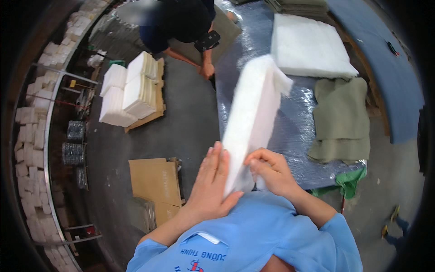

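A long, thick block of white padding (pixel 251 104) stands on edge on the plastic-wrapped table, with its near end against my body. A loose flap (pixel 283 82) hangs off its far right corner. My left hand (pixel 210 181) lies flat along its near left side, fingers stretched out and thumb toward the near end. On the other side my right hand (pixel 270 170) is closed, thumb and forefinger pinching the near right edge of the padding. Part of what lies under the right hand is hidden.
Dark plastic wrap (pixel 294 122) covers the table, bearing a white padding stack (pixel 312 45) and folded olive cloth (pixel 342 118). A co-worker's hand (pixel 207 71) is at the far left edge. White stacks (pixel 131 90) on a pallet and a cardboard box (pixel 154 181) stand left.
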Tool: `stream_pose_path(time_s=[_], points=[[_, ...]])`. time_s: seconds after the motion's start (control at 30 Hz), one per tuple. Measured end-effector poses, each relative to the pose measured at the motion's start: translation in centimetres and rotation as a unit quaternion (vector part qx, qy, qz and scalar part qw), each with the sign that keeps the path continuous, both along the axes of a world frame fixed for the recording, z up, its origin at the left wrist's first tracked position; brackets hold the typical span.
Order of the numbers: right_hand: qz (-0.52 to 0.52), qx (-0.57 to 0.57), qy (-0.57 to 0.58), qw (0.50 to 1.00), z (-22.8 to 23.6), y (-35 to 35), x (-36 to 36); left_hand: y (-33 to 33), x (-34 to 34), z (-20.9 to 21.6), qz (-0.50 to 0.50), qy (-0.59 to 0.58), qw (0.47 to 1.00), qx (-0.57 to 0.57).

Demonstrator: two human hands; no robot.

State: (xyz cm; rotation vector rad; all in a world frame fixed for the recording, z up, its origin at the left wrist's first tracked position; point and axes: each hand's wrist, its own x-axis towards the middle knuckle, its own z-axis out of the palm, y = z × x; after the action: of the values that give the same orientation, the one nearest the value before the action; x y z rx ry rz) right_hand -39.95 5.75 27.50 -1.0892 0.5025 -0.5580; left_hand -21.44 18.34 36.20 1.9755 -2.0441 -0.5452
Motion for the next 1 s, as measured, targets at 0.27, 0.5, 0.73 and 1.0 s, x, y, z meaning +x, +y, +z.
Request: stream_pose_path(time_s=[0.27, 0.5, 0.73, 1.0], points=[[-0.011, -0.09, 0.07, 0.993, 1.2, 1.3, 1.9, 4.1, -0.9, -1.6, 0.03, -0.062, 0.996, -0.055], [-0.031, -0.091, 0.102, 0.99, 1.1, 1.4, 2.5, 7.3, -1.2, -2.5, -0.072, -0.036, 0.989, -0.127], [-0.061, -0.13, 0.097, 0.985, 1.0, 1.9, 2.7, 5.6, 2.0, 0.8, -0.042, 0.279, 0.955, -0.094], [0.052, -0.054, 0.174, 0.982, -2.7, -0.1, 2.3, -13.4, 9.0, -6.0, 0.233, 0.519, 0.82, -0.061]])
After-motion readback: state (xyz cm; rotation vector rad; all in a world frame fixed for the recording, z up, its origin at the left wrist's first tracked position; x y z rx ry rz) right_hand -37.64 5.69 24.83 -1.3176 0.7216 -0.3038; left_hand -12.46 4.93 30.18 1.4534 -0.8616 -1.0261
